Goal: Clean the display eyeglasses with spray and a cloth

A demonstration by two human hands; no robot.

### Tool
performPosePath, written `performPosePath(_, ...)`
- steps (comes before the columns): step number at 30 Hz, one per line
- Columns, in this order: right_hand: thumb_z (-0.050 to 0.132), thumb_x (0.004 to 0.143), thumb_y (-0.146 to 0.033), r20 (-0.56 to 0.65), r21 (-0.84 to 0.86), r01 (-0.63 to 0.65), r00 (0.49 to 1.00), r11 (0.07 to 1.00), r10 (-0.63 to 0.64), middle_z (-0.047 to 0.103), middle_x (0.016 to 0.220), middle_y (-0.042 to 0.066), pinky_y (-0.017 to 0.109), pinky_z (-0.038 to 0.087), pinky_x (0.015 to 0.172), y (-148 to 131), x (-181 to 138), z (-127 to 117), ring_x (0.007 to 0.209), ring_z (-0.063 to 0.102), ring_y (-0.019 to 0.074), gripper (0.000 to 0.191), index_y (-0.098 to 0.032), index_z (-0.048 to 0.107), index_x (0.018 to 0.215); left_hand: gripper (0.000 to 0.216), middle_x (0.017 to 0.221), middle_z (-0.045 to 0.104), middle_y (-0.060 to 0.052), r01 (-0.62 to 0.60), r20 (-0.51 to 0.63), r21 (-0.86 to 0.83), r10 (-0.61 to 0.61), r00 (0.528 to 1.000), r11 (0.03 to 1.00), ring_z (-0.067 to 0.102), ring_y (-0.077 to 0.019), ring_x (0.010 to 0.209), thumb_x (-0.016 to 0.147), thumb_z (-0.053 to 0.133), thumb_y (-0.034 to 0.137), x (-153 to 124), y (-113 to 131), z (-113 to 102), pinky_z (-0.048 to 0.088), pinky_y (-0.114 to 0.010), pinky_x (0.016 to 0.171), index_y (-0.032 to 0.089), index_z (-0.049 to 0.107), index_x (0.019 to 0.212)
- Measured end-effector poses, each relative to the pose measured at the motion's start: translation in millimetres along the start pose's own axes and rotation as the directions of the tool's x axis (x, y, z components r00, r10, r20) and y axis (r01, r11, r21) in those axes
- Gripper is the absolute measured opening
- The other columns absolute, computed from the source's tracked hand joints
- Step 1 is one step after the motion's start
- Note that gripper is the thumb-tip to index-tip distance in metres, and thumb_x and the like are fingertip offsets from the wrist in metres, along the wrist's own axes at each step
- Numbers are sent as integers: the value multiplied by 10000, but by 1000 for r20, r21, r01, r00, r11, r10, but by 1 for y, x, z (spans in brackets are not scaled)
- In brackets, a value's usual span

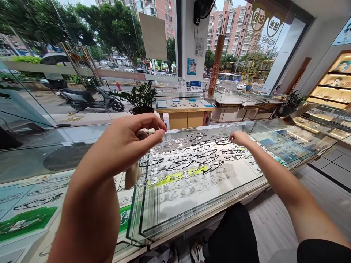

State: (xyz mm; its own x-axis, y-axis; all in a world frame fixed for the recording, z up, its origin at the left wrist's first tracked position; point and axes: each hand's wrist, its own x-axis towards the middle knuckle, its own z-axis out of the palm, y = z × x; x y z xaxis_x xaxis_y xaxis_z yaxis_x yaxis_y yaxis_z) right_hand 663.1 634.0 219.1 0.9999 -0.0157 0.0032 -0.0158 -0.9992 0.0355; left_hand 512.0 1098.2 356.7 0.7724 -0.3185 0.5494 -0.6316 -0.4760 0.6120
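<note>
My left hand [134, 138] is raised over the left part of the glass counter [175, 215], its thumb and forefinger closed near each other. A small whitish crumpled thing [148, 131] shows inside its curl; I cannot tell its kind. Farther right, my right hand [240, 139] reaches low to the far side of the counter. Its fingertips are pinched beside a row of eyeglasses [219, 138], and what they hold, if anything, is too small to make out. Several rows of dark-framed eyeglasses [181, 164] lie over the white and yellow-green display surface.
More eyeglasses [38, 201] lie in the left case beside a green card [27, 223]. Glass edges [141, 219] run along the counter's front left corner. Beyond stand a potted plant [141, 96], a low display table [186, 109] and large windows. Lit shelves [331, 84] line the right wall.
</note>
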Motion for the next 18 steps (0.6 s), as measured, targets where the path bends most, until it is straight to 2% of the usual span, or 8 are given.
performPosePath(2, 683, 956, -260, -71, 78, 19, 997, 997, -13, 833, 963, 82, 324, 498, 751, -7, -7, -22, 913, 737, 237, 175, -211, 845, 1000, 175, 683, 600, 12, 5, 14, 15, -5, 1000, 1000, 418, -92, 498, 878, 685, 372, 0, -4, 0, 318, -230, 461, 205, 708, 830)
performPosePath(4, 654, 951, -292, -145, 159, 69, 988, 985, -46, 828, 923, 82, 321, 447, 687, -22, -16, -43, 857, 727, 232, 224, -202, 843, 1030, 139, 719, 616, 16, 27, 35, 41, -28, 999, 999, 429, -91, 504, 876, 659, 341, 0, -7, 0, 333, -235, 470, 208, 697, 868)
performPosePath(8, 570, 1003, -354, -291, 343, 263, 943, 902, -164, 807, 819, 39, 316, 484, 732, -78, -36, -74, 768, 732, 201, 302, -203, 801, 1126, 82, 783, 630, 17, 72, 0, 55, -72, 997, 996, 461, -94, 548, 863, 635, 295, 1, -11, 1, 377, -254, 525, 214, 625, 869)
performPosePath(9, 597, 984, -350, -346, 438, 350, 916, 828, -205, 799, 790, 39, 325, 500, 744, -96, -41, -80, 749, 735, 205, 276, -194, 800, 1088, 80, 791, 634, 13, 77, -16, 55, -76, 997, 996, 474, -100, 562, 857, 636, 291, 1, -11, 1, 386, -260, 539, 217, 607, 865)
performPosePath(11, 656, 936, -328, -460, 580, 527, 841, 621, -285, 802, 814, 40, 346, 536, 772, -133, -52, -91, 751, 751, 211, 196, -198, 789, 998, 97, 802, 644, 1, 75, -45, 54, -73, 996, 996, 512, -120, 601, 856, 648, 298, 1, -13, 2, 396, -271, 557, 223, 589, 870)
performPosePath(13, 673, 920, -288, -530, 633, 635, 773, 443, -350, 819, 907, 46, 357, 559, 796, -168, -63, -102, 810, 767, 213, 137, -211, 777, 967, 123, 806, 649, -11, 66, -67, 43, -63, 996, 997, 551, -143, 647, 869, 668, 319, 0, -14, 2, 400, -276, 564, 226, 588, 881)
performPosePath(15, 674, 937, -261, -592, 596, 712, 701, 371, -397, 824, 959, 38, 351, 553, 798, -197, -74, -112, 832, 747, 198, 123, -222, 781, 985, 137, 822, 653, -19, 69, -70, 29, -67, 995, 997, 575, -158, 686, 886, 679, 335, 0, -15, 3, 414, -280, 577, 225, 598, 896)
performPosePath(18, 658, 966, -221, -677, 504, 798, 603, 331, -423, 820, 990, 24, 343, 531, 814, -226, -86, -122, 865, 715, 186, 135, -227, 780, 1026, 143, 856, 651, -23, 81, -94, 2, -80, 992, 997, 572, -156, 693, 890, 683, 339, 1, -16, 2, 426, -283, 587, 218, 609, 909)
